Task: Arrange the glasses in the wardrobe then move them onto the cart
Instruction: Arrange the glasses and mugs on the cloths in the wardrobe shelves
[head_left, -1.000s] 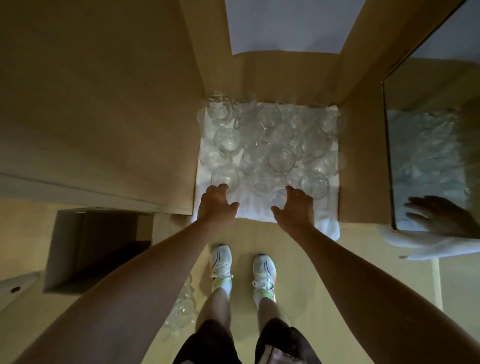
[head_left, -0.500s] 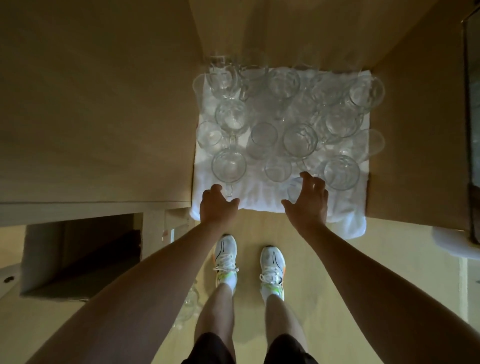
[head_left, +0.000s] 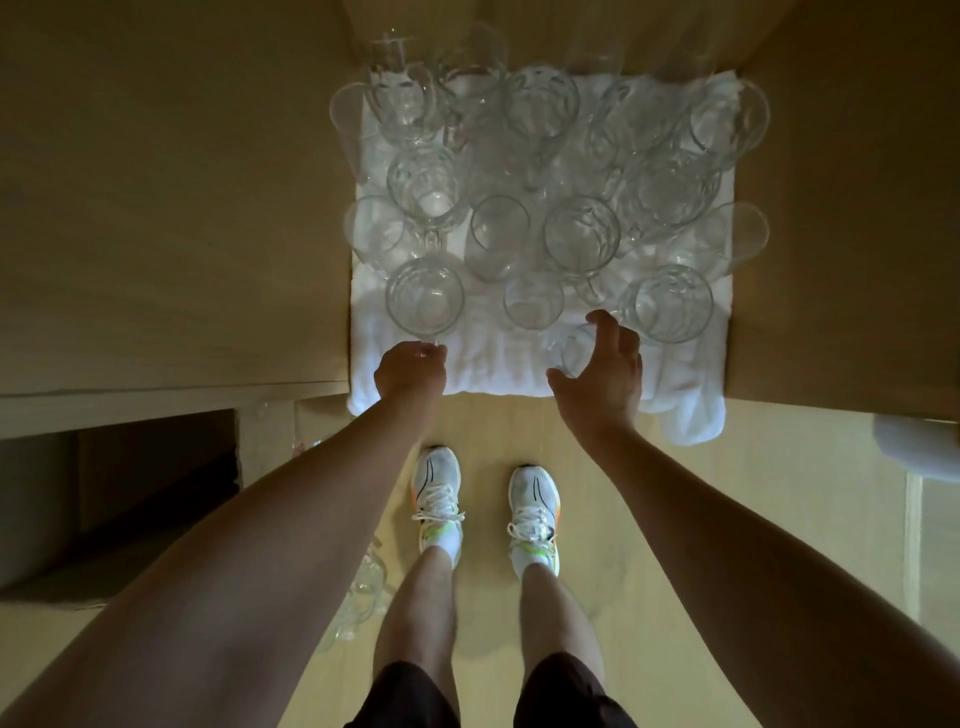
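Glasses (head_left: 545, 208) stand crowded in rough rows on a white towel (head_left: 498, 364) spread over the wardrobe shelf (head_left: 831, 260), so arranging looks under way; none has reached a cart, which is out of view. Left hand (head_left: 410, 374) curls at the handle of the front-left mug (head_left: 425, 296), its grip apparently pinching it, though the fingers are mostly hidden. Right hand (head_left: 602, 374) reaches with fingers spread apart around a small glass (head_left: 574, 353), not yet closed. Clear round tumblers and ribbed, handled mugs sit on soft, wrinkled cloth, within matte tan wood panels.
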